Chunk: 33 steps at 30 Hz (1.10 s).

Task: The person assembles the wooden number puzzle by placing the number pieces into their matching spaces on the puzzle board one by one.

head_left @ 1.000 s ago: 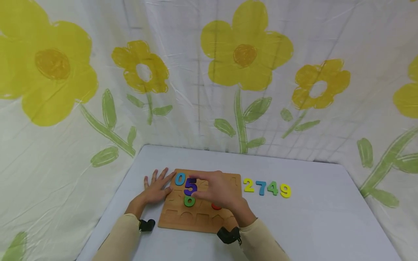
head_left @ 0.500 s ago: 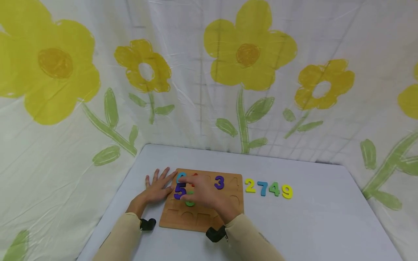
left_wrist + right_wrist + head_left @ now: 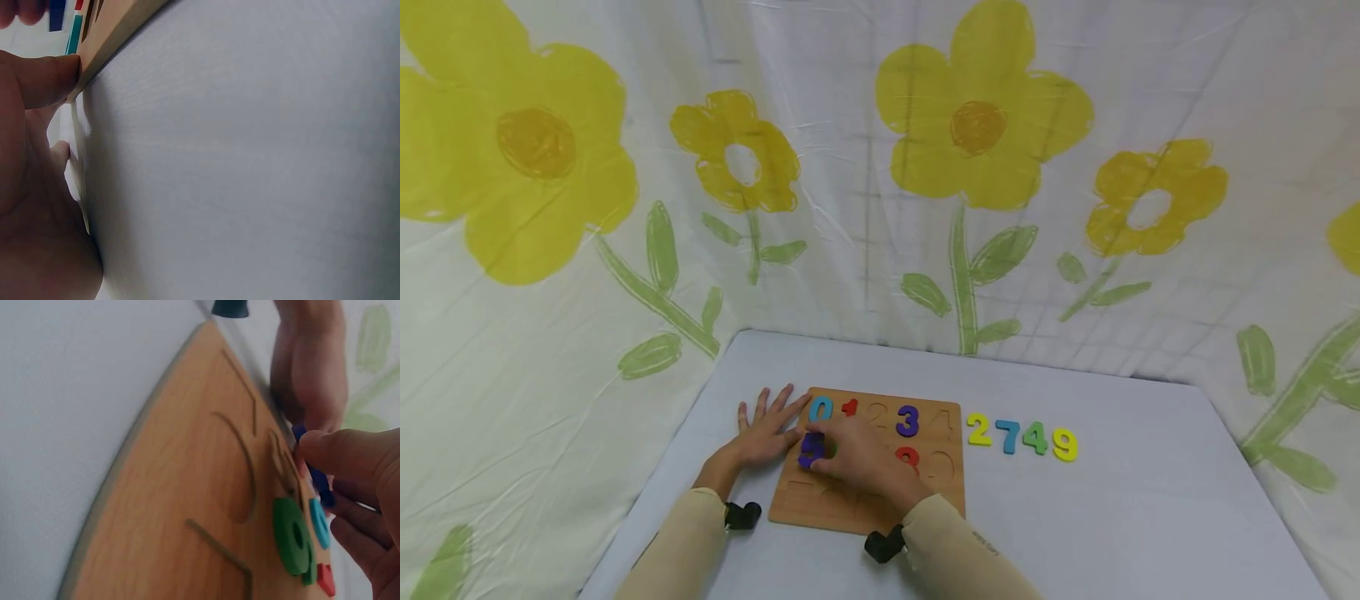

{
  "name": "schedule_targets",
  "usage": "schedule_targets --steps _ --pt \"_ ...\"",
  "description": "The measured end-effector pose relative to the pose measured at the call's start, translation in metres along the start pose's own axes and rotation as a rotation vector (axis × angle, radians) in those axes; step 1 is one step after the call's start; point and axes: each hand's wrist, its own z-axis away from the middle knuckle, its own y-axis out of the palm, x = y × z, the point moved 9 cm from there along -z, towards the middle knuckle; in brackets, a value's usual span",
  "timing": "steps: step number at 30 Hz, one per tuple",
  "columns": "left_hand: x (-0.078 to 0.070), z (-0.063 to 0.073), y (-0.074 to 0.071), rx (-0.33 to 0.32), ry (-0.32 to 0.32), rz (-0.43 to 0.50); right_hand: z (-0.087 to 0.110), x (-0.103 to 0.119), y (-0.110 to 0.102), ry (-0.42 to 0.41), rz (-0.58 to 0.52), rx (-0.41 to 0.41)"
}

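Observation:
Between thumb and fingers, my right hand [image 3: 861, 454] pinches a purple number 5 [image 3: 809, 451] close over the left side of a wooden number puzzle board [image 3: 793, 506]. In the right wrist view the 5 [image 3: 320, 481] appears edge-on between the fingertips. My left hand [image 3: 763, 437] lies with fingers spread at the board's left edge, its thumb [image 3: 59, 75] against the wood. On the board are a blue 0 [image 3: 814, 409], a red 1 [image 3: 850, 407], a purple 3 [image 3: 908, 422] and a red 8 [image 3: 909, 457]. A green 6 [image 3: 286, 540] is mostly hidden behind my right hand in the head view.
Right of the board, a yellow 2 [image 3: 978, 431], a blue 7 [image 3: 1009, 435], a green 4 [image 3: 1037, 437] and a yellow 9 [image 3: 1064, 443] lie in a row on the white table [image 3: 1150, 500]. A flower-printed curtain [image 3: 835, 275] hangs behind the table.
My right hand has carried the purple 5 leftward and down to the board's left side, uncovering the red 1, the 3 and the 8. My left hand has stayed in place.

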Motion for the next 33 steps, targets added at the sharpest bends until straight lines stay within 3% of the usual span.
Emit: schedule_targets --steps 4,16,21,28,33 --pt "-0.006 0.002 -0.001 0.017 -0.018 -0.035 -0.001 -0.003 0.006 0.028 0.031 0.013" --pt "-0.009 0.003 -0.003 0.004 -0.01 -0.039 -0.005 -0.002 0.018 0.007 0.024 -0.003" --pt "0.002 -0.002 0.002 -0.026 0.003 -0.025 -0.006 0.0 0.018 0.002 0.037 0.001" --pt "0.006 -0.004 0.004 -0.06 0.047 0.019 -0.004 -0.001 0.018 0.005 0.027 0.004" --pt "0.01 -0.006 0.007 -0.046 0.019 -0.013 -0.003 0.0 0.016 -0.005 0.035 -0.013"
